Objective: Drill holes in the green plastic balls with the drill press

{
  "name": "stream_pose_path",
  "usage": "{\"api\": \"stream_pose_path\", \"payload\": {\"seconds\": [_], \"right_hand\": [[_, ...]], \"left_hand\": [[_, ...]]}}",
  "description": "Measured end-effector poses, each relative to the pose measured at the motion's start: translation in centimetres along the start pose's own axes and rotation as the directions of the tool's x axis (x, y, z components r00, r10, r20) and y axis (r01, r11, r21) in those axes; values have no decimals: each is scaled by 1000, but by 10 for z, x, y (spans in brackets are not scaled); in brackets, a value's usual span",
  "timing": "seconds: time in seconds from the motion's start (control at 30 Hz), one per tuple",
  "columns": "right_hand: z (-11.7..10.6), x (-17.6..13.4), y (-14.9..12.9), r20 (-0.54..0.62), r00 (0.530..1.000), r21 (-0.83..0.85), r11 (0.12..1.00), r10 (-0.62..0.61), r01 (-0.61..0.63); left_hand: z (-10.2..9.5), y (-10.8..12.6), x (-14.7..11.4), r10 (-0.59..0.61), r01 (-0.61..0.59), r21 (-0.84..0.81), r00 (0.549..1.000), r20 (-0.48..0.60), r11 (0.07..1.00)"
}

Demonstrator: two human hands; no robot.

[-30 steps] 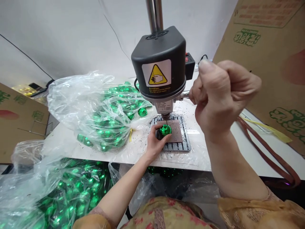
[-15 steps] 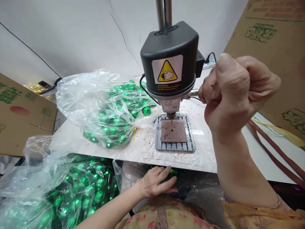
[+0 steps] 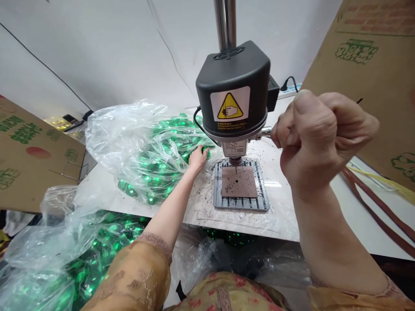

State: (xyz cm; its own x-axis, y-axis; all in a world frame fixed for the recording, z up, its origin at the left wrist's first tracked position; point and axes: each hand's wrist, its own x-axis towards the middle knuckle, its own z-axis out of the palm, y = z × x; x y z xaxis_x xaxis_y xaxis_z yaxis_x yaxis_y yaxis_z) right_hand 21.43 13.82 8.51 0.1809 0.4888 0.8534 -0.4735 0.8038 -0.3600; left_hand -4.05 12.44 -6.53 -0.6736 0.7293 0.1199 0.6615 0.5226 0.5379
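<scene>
My right hand (image 3: 324,134) is closed in a fist round the feed handle (image 3: 266,131) at the side of the small black drill press (image 3: 233,86). Beyond the table's front edge, my left hand (image 3: 198,159) reaches to the mouth of a clear plastic bag (image 3: 126,129). Its fingers close on a shiny green faceted bead (image 3: 205,151), partly hidden by them. More such beads fill the bag. Under the drill bit, a brown square plate (image 3: 238,182) with a dark hole in it lies on the grey slotted base (image 3: 264,201).
Dark shavings are scattered round the base on the white table (image 3: 279,216). Another bag of green beads (image 3: 94,268) stands below at the left. Cardboard boxes (image 3: 372,86) flank the table. Brown straps (image 3: 379,207) lie at the right.
My left hand has moved from below the table edge up and forward to the green beads by the bag's mouth. My right hand stays on the handle. The view has shifted slightly.
</scene>
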Motion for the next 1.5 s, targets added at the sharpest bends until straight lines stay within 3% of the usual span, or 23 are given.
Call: {"api": "stream_pose_path", "payload": {"seconds": [0.07, 0.13, 0.23, 0.3, 0.4, 0.5, 0.6, 0.8, 1.1, 1.27, 1.37, 1.5], "right_hand": [[0, 0, 0, -4, 1000, -3, 1000, 3, -3], [-1, -1, 0, -3, 1000, -7, 1000, 14, -14], [-2, -3, 0, -3, 999, -19, 999, 38, -38], [-2, -5, -1, -9, 998, -51, 997, 58, -59], [-2, -6, -2, -18, 997, -112, 991, 72, -73], [-2, -7, -2, -2, 998, -119, 991, 63, -63], [-4, -8, -3, 16, 997, -147, 986, 77, -74], [-9, -12, 0, 40, 994, -189, 977, 106, -96], [-5, -10, -3, -6, 989, -106, 983, 148, -148], [-5, -10, -2, -5, 990, -112, 984, 138, -137], [-6, -10, -2, 7, 993, -148, 982, 116, -114], [-8, -10, -2, 61, 993, -246, 966, 101, -83]], "left_hand": [[1, -1, -4, 70, -71, -63, 997, -19, 995], [-1, -2, -15, 196, -215, -199, 974, -111, 956], [-8, -1, -42, 288, -398, -482, 913, -288, 781], [-9, 3, -64, 220, -350, -690, 936, -273, 634], [0, 11, -95, 142, -128, -904, 987, -76, 408], [17, 15, -112, 168, 17, -947, 983, 75, 320], [29, 14, -116, 213, 60, -935, 967, 142, 349], [32, 11, -112, 329, -64, -900, 940, 90, 432], [41, 7, -116, 417, -87, -885, 900, 128, 458], [38, 10, -125, 495, -228, -805, 864, 92, 547], [35, 14, -132, 497, -287, -754, 866, 61, 591], [33, 17, -137, 448, -223, -777, 890, 84, 589]]}}
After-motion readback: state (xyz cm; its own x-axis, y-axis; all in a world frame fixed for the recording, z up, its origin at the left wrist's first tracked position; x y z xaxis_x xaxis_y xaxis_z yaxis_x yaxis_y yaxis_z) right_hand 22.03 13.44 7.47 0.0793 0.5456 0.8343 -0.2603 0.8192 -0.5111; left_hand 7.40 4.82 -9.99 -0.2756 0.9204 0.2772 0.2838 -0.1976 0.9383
